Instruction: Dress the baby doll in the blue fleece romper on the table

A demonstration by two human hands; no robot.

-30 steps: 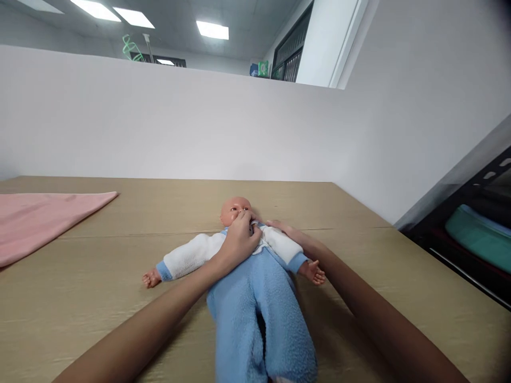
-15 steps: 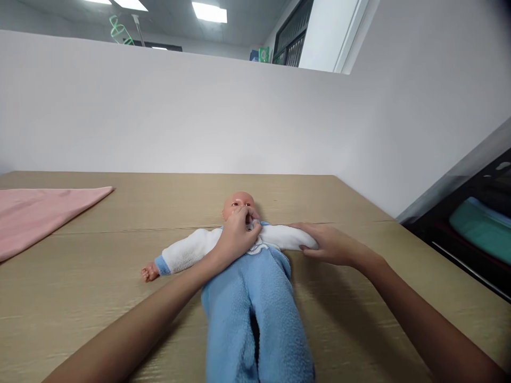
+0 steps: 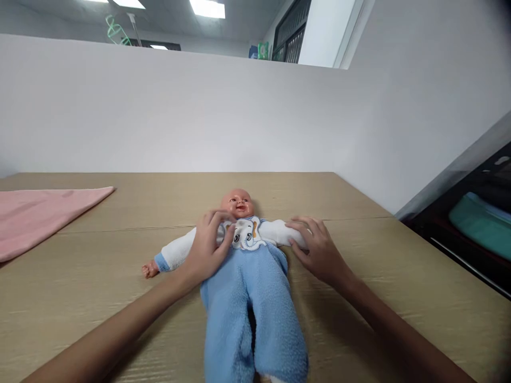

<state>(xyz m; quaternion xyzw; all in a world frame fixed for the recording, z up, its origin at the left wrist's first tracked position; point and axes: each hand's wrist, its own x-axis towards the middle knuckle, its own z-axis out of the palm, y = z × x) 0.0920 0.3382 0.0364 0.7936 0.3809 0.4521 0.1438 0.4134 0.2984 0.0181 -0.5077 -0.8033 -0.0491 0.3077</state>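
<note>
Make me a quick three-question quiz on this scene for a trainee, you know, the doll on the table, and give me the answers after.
1. True or false: the doll lies face down on the table.
2. What colour is the cloth at the table's left side? A) green B) pink C) white
3. Fill in the blank: the right hand is at the doll's white ____.

Key:
1. False; it lies face up.
2. B, pink.
3. Sleeve.
</note>
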